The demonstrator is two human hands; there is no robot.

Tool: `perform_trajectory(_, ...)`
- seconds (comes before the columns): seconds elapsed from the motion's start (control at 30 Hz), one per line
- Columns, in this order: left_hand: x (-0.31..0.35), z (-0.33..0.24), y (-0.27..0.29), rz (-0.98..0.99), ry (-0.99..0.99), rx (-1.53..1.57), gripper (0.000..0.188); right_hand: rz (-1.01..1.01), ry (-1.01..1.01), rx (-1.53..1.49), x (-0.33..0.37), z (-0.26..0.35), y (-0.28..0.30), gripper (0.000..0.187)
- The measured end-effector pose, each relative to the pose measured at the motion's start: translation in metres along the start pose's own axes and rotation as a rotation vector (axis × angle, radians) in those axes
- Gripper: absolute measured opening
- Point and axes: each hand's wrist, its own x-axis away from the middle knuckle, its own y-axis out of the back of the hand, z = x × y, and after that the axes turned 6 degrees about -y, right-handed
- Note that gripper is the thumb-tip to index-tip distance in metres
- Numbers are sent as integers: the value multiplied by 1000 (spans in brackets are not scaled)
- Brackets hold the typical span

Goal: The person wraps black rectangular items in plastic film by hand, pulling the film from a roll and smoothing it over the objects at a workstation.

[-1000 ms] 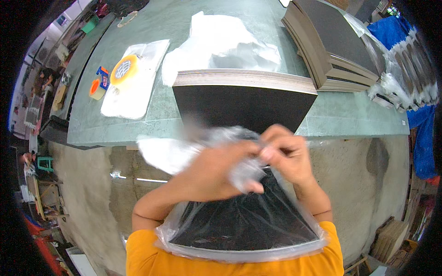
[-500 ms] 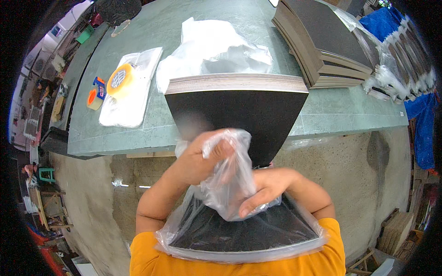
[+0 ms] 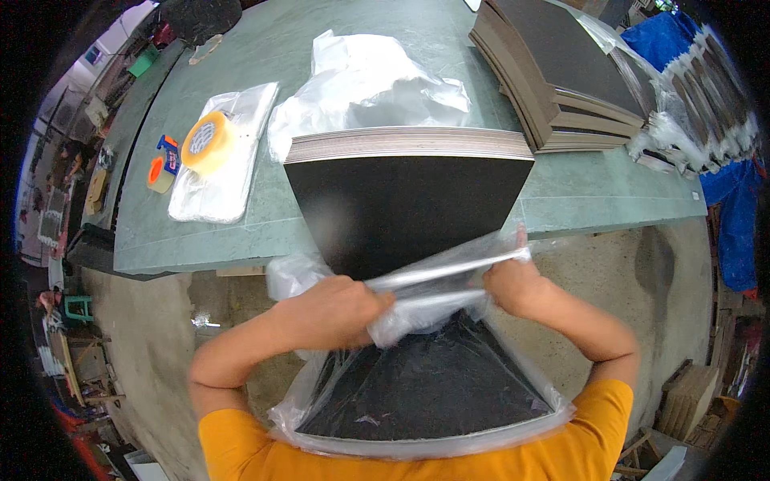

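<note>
My left hand (image 3: pixel 341 311) is closed round a bunched part of a clear plastic bag (image 3: pixel 429 289). My right hand (image 3: pixel 513 282) grips the bag's edge, which is stretched in a band between both fists. The lower part of the bag covers a black board (image 3: pixel 425 389) lying against my body. Just beyond my hands, a thick stack of black boards (image 3: pixel 409 200) leans at the table's front edge, its pale layered edges facing up. The band of plastic crosses in front of the stack's lower part.
On the green table (image 3: pixel 593 196), a roll of tape (image 3: pixel 207 144) rests on flat clear bags (image 3: pixel 233 188), beside a tape dispenser (image 3: pixel 163 167). Crumpled white plastic (image 3: pixel 369 88) lies behind the stack. More black boards (image 3: pixel 569 60) are piled at the far right, near wrapped bundles (image 3: pixel 710 96).
My hands have moved apart, the left one leftward and the right one up and to the right. The bag's gathered plastic is now pulled out wide between them.
</note>
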Motion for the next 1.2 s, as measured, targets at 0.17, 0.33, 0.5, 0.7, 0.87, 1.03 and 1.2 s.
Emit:
perform_trajectory(0.17,1,-14,-19,-147,221,-199,10,-10,-165,138,-1,10,24,24)
perform_trajectory(0.33,11,-3,-33,78,191,-378,8,-193,-112,212,-3,-3,12,26)
perform_trajectory(0.5,43,44,-41,84,413,-532,16,-39,52,-323,24,-3,106,23)
perform_trajectory(0.7,55,16,7,-841,517,446,20,-1127,-478,-617,11,-55,77,28)
perform_trajectory(0.87,69,70,25,-1258,651,-421,52,-1113,-215,-445,-9,-22,79,39)
perform_trajectory(1.03,37,33,30,-988,546,-435,76,-1015,-472,-336,-5,-44,66,57)
perform_trajectory(1.2,58,33,21,-1135,337,-379,55,-895,-298,-719,29,-41,69,59)
